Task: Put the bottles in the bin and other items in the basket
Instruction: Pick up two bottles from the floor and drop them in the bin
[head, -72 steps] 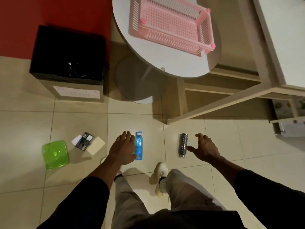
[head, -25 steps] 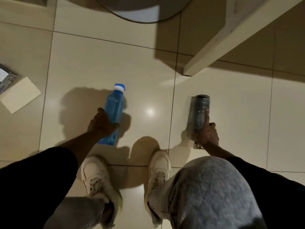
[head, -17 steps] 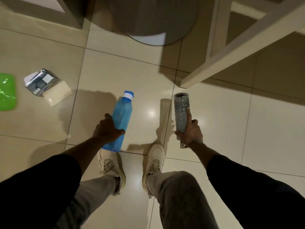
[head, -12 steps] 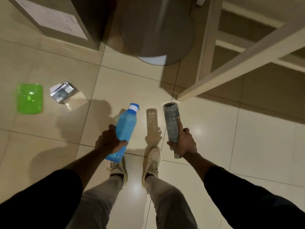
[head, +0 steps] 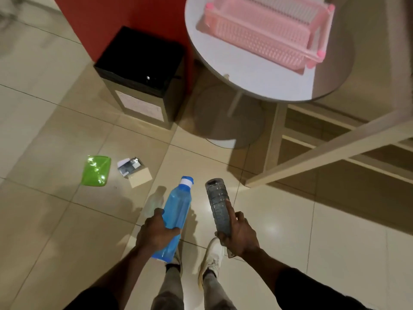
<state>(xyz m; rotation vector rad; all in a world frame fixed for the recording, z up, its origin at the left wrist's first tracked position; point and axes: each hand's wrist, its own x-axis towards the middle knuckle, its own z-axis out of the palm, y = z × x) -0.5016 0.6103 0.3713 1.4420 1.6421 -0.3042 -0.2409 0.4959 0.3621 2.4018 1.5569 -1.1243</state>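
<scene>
My left hand [head: 156, 234] grips a blue bottle [head: 176, 209] with a white-ringed blue cap, lifted above the floor. My right hand [head: 240, 236] grips a clear grey ribbed bottle [head: 218, 201], index finger laid along it. Both bottles point forward. The bin [head: 143, 86], lined in black, stands ahead to the left against a red wall. A pink slatted basket [head: 266, 30] sits on the round white table [head: 245, 74]. On the floor to the left lie a green plastic lid [head: 96, 170], a small silver-and-black packet [head: 130, 166] and a beige card [head: 140, 177].
The table's round pedestal base [head: 228, 121] stands on the tiles right of the bin. A pale wooden frame [head: 324, 153] with low rails runs across the right side. My two white shoes [head: 212, 258] are directly below the bottles.
I went from crouching with hands on the lying bottles to standing up with one in each hand. My view rose, bringing the bin, table and basket back in.
</scene>
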